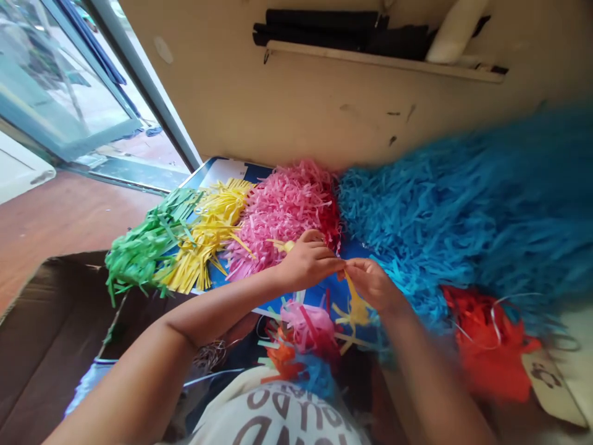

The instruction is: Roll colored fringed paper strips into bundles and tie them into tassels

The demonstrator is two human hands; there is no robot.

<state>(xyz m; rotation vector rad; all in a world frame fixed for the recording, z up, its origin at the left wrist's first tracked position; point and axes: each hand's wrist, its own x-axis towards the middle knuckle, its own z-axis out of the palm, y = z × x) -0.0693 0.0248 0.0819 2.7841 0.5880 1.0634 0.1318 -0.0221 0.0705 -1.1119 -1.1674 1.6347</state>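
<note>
My left hand (308, 262) and my right hand (370, 283) meet over the blue tabletop (319, 284), fingertips pinched close together. From between them hangs a yellow paper tassel (356, 306) with fringed ends, gripped by my right hand. A pale yellow paper end (282, 245) pokes out behind my left hand, which is closed; whether it is part of the same tassel I cannot tell. Just below, near my lap, lies a bunch of pink paper fringe (308, 321), with orange fringe (281, 353) and blue fringe (317, 374) beside it.
Across the table spread heaps of green strips (152, 238), yellow strips (208, 232), pink strips (287, 216) and a large blue pile (445, 216). A red bundle (491, 346) lies at right. At left stands an open cardboard box (41, 334). A narrow shelf (384, 60) hangs on the wall.
</note>
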